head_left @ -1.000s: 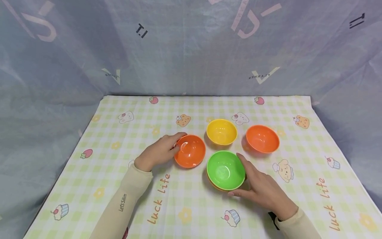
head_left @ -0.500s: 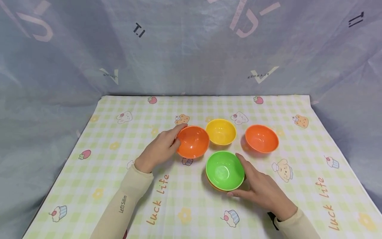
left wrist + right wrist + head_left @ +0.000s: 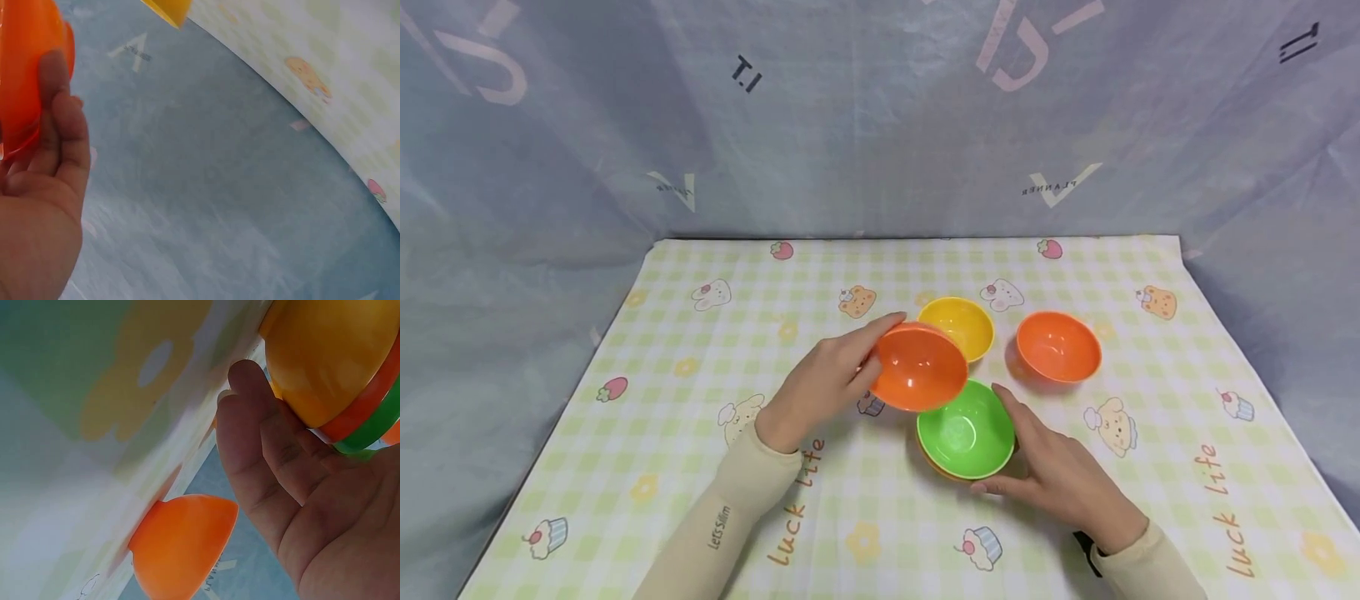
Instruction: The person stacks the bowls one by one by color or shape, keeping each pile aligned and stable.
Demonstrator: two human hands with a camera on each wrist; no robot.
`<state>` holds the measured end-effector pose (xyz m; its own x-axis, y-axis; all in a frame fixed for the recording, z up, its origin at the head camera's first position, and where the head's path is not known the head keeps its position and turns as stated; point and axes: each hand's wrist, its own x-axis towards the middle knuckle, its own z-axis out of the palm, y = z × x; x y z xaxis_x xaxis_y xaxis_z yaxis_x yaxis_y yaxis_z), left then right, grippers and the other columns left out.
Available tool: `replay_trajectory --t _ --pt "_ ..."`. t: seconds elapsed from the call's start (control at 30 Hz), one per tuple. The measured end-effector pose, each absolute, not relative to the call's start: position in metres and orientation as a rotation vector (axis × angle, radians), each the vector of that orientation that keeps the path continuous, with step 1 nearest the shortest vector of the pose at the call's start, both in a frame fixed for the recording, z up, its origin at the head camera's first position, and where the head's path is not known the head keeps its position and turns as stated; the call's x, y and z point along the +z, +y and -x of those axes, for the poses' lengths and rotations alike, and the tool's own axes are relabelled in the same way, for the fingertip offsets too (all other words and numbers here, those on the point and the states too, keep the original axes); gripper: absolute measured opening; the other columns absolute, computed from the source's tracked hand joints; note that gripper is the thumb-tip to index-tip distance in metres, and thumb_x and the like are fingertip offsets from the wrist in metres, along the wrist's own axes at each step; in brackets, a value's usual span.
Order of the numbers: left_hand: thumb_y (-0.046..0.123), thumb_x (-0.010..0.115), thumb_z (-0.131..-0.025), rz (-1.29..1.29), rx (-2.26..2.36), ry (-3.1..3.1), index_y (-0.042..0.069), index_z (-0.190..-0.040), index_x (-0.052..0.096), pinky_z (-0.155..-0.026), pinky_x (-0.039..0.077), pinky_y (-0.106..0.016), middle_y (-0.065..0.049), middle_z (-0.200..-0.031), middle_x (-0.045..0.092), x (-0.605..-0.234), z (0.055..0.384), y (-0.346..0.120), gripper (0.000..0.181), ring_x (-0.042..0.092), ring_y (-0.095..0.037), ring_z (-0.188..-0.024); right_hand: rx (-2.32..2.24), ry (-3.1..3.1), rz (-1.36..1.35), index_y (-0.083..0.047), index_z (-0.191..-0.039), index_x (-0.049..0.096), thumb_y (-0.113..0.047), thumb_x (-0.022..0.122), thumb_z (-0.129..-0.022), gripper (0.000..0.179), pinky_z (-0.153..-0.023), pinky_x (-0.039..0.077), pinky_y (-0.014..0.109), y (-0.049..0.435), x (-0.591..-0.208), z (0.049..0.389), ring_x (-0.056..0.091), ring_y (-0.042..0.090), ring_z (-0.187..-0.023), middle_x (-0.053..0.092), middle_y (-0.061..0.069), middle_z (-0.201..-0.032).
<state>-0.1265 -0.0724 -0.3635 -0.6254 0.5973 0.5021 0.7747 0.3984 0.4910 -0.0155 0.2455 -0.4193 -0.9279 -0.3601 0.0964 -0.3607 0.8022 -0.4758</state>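
Note:
My left hand (image 3: 827, 379) pinches an orange bowl (image 3: 917, 367) by its left rim, thumb inside and fingers outside. That bowl is lifted and tilted, overlapping the far left edge of a green bowl (image 3: 966, 433). The green bowl tops a nested stack; in the right wrist view a yellow bowl (image 3: 334, 356) forms its base, with orange and green rims above. My right hand (image 3: 1060, 467) holds the stack from the right, thumb at the near side and fingers at the far side. In the left wrist view the held bowl is partly cut off.
Behind the held bowl stands a yellow bowl (image 3: 966, 321), partly hidden by it. Another orange bowl (image 3: 1060, 348) sits to its right. A checked cloth (image 3: 685, 467) with printed cartoons covers the table, and a grey-blue curtain (image 3: 865, 125) hangs behind.
The left hand has raised the orange bowl off the table, carried it rightward to the green bowl and tilted it. The right hand has stayed at the stack.

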Motion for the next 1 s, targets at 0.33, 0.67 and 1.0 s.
replay_trajectory --t 0.33,0.67,1.0 --pt "-0.001 0.061 -0.094 1.358 -0.753 -2.113 0.000 -0.141 0.063 -0.070 0.057 -0.025 -0.011 -0.128 0.076 -0.374 0.117 -0.044 0.047 0.065 -0.014 -0.072 0.813 -2.966 -0.613 -0.023 -0.170 0.021 -0.070 0.082 -0.081 0.118 -0.087 0.062 0.047 0.245 -0.419 0.019 0.070 0.021 -0.112 0.063 0.006 -0.147" --pt "0.006 0.070 -0.098 1.434 -0.582 -2.033 0.001 -0.143 0.063 -0.076 0.058 -0.021 -0.007 -0.132 0.075 -0.379 0.110 -0.029 0.046 0.076 -0.013 -0.090 0.829 -2.942 -0.641 -0.026 -0.170 0.021 -0.060 0.092 -0.076 0.123 -0.082 0.061 0.039 0.246 -0.417 0.020 0.067 0.011 -0.101 0.069 -0.002 -0.136" --pt "0.006 0.069 -0.099 1.454 -0.505 -2.031 0.002 -0.147 0.062 -0.076 0.057 -0.021 -0.006 -0.133 0.074 -0.382 0.108 -0.028 0.048 0.075 -0.015 -0.109 0.856 -2.967 -0.653 -0.028 -0.169 0.022 -0.065 0.089 -0.077 0.120 -0.086 0.062 0.042 0.250 -0.418 0.023 0.070 0.013 -0.105 0.068 -0.003 -0.136"
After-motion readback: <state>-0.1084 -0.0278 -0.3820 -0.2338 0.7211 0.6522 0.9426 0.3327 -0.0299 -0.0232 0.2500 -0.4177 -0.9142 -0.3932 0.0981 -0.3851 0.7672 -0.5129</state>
